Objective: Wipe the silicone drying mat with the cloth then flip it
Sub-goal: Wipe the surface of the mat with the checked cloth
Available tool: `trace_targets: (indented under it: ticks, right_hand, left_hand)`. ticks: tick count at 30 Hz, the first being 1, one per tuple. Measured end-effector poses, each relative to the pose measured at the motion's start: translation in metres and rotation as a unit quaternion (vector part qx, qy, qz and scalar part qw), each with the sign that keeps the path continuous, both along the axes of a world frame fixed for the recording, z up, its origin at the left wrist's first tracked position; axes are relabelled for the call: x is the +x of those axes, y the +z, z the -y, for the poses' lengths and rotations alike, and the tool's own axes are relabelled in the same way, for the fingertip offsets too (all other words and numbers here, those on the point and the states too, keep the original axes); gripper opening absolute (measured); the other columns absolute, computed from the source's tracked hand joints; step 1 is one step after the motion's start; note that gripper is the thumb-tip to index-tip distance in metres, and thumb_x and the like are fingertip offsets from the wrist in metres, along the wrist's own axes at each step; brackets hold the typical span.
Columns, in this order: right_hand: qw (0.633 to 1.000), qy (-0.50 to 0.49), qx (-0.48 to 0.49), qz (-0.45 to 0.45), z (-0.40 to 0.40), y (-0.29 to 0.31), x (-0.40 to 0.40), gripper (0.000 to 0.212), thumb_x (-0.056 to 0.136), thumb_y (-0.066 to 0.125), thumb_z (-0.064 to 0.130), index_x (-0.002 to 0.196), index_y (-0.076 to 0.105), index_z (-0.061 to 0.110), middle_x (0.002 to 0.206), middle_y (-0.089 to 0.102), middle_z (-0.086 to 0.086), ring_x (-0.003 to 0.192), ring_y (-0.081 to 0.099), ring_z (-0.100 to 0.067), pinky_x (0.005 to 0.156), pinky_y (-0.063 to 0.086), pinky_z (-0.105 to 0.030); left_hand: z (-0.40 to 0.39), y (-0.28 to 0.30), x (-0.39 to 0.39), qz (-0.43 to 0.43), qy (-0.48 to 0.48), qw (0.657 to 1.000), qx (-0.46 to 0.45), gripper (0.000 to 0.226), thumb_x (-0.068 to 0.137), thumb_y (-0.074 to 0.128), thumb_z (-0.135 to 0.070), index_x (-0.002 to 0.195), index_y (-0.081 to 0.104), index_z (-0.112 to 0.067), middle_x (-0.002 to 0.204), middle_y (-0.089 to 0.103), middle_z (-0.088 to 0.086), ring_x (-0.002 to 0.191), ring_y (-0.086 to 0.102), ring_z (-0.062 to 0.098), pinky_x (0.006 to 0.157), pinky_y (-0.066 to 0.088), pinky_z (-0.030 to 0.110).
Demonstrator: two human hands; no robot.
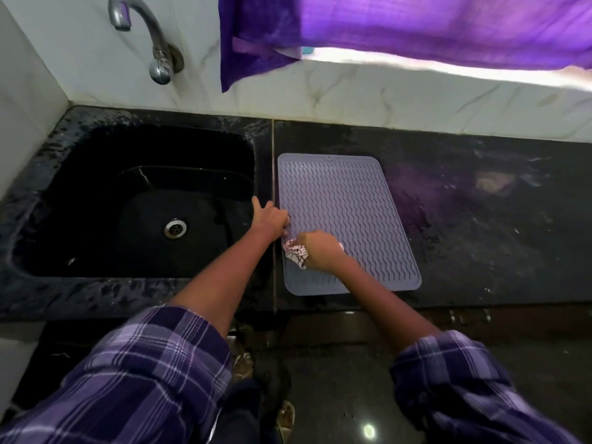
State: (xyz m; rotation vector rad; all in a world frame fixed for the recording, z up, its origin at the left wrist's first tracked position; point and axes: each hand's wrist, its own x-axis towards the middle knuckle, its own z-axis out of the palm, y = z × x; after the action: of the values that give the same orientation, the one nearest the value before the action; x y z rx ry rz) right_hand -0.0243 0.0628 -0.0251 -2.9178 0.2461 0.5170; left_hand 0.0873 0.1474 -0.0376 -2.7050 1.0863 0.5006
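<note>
A grey silicone drying mat with wavy ridges lies flat on the black stone counter, just right of the sink. My right hand is closed around a crumpled white patterned cloth and presses it onto the mat's near-left part. My left hand rests on the mat's left edge, fingers curled over the rim and the thumb stretched toward the sink. Most of the cloth is hidden under my right hand.
A black sink with a metal drain sits left of the mat, under a chrome tap. A purple curtain hangs over the back wall. The black counter stretches right of the mat.
</note>
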Motion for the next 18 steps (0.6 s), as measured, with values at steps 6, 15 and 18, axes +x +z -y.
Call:
trace_targets:
  ticks: [6, 15, 18]
  right_hand:
    - [0.988, 0.081, 0.004, -0.133, -0.001, 0.008, -0.040, 0.028, 0.086, 0.060, 0.018, 0.112, 0.063, 0.007, 0.111, 0.067, -0.011, 0.104, 0.062, -0.027, 0.092, 0.052, -0.037]
    - [0.998, -0.045, -0.048, -0.004, 0.025, 0.010, -0.017, 0.033, 0.089, 0.059, 0.030, 0.119, 0.063, 0.017, 0.117, 0.066, -0.009, 0.113, 0.058, -0.029, 0.094, 0.050, -0.040]
    - [0.998, -0.024, -0.021, -0.048, 0.028, -0.002, -0.040, 0.037, 0.088, 0.060, 0.033, 0.121, 0.061, 0.014, 0.118, 0.064, -0.011, 0.113, 0.057, -0.028, 0.096, 0.049, -0.041]
  left_hand:
    - [0.004, 0.011, -0.008, -0.009, -0.009, 0.998, 0.058, 0.062, 0.086, 0.062, -0.051, 0.135, 0.050, -0.015, 0.141, 0.050, 0.004, 0.142, 0.027, 0.028, 0.114, 0.009, 0.064]
    - [0.007, 0.016, -0.023, -0.004, 0.001, 0.993, 0.115, 0.105, 0.069, 0.073, -0.061, 0.149, 0.027, -0.011, 0.154, 0.032, 0.007, 0.148, 0.011, 0.034, 0.115, 0.006, 0.066]
    - [0.008, 0.014, -0.023, 0.005, -0.003, 0.992, 0.124, 0.103, 0.069, 0.073, -0.061, 0.148, 0.029, -0.011, 0.153, 0.034, 0.007, 0.148, 0.013, 0.034, 0.115, 0.007, 0.066]
